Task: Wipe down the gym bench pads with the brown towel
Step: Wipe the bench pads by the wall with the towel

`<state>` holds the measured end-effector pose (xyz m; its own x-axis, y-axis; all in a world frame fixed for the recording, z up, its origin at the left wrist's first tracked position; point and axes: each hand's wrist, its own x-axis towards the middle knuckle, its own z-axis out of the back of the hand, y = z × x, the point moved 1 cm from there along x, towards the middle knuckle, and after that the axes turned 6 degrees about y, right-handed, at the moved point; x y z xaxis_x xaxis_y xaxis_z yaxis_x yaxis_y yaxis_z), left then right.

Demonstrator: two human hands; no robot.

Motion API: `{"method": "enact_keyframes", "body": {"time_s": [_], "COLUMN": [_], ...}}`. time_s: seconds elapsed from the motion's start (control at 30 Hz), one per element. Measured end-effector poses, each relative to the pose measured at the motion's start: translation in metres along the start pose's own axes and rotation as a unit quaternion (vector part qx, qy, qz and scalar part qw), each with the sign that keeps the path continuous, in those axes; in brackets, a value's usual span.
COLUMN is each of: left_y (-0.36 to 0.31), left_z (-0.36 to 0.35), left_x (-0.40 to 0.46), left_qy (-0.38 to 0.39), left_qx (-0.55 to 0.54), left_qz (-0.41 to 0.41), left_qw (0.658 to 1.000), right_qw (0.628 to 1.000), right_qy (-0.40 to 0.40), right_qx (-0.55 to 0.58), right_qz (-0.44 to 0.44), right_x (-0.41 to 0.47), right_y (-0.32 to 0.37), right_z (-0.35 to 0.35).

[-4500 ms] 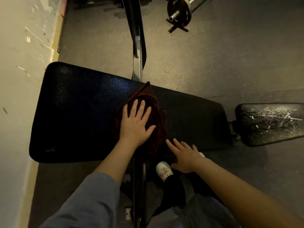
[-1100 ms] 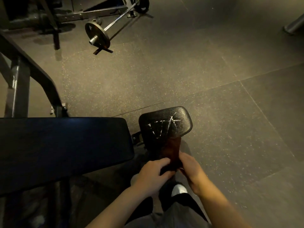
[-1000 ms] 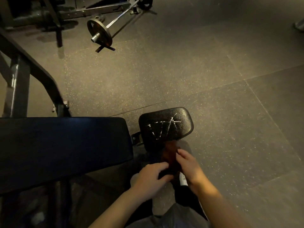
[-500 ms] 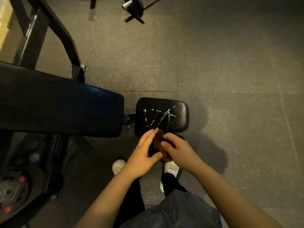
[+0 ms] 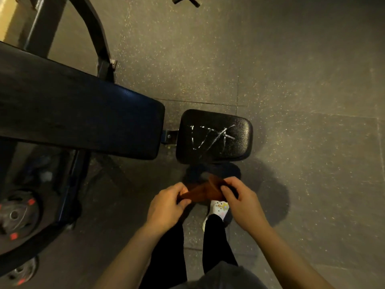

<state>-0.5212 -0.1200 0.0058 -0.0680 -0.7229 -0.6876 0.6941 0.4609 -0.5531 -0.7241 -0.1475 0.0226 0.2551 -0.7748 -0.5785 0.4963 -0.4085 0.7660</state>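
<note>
The brown towel [image 5: 203, 191] is stretched between my two hands, in the air just in front of the small black seat pad [image 5: 214, 135], which carries white scratch marks. My left hand [image 5: 166, 206] pinches the towel's left end. My right hand [image 5: 242, 200] grips its right end. The long black bench pad [image 5: 79, 113] runs off to the left of the small pad. Neither hand touches a pad.
The black bench frame [image 5: 98, 42] rises behind the long pad. Weight plates [image 5: 17, 217] sit at the lower left under the frame. My legs and a white shoe [image 5: 218, 208] are below the towel. Speckled rubber floor [image 5: 302, 101] spreads to the right.
My hands have pulled apart, spreading the bunched towel between them. The view has tilted further down, and earlier my left hand wiped the long pad with the towel.
</note>
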Motion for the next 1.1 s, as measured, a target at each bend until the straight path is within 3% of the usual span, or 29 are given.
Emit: {"method": "enact_keyframes", "body": {"time_s": [0.23,0.4,0.5,0.63,0.77,0.87,1.1], "left_y": [0.041,0.04,0.043,0.072,0.085,0.082,0.078], "left_z": [0.023,0.03,0.018,-0.031,-0.07,-0.083,-0.089], "left_x": [0.063,0.138,0.181,0.22,0.244,0.264,0.305], "left_qy": [-0.093,-0.268,-0.314,-0.247,-0.13,-0.085,-0.197], "left_qx": [0.034,-0.006,-0.056,-0.101,-0.041,0.018,0.034], "left_qz": [0.037,-0.039,-0.061,-0.013,-0.01,-0.01,-0.024], "left_qw": [0.994,0.963,0.946,0.964,0.991,0.996,0.98], "right_qw": [0.997,0.974,0.952,0.9,0.858,0.838,0.782], "right_qy": [-0.023,-0.128,-0.155,-0.132,-0.105,-0.09,-0.21], "right_qx": [-0.072,-0.154,-0.221,-0.381,-0.469,-0.495,-0.547], "right_qz": [0.028,0.105,0.142,0.165,0.18,0.211,0.212], "right_x": [0.057,0.126,0.163,0.199,0.209,0.213,0.244], "right_y": [-0.021,-0.032,-0.04,-0.071,-0.094,-0.098,-0.118], "right_z": [-0.035,-0.043,-0.044,-0.052,-0.048,-0.04,0.011]}}
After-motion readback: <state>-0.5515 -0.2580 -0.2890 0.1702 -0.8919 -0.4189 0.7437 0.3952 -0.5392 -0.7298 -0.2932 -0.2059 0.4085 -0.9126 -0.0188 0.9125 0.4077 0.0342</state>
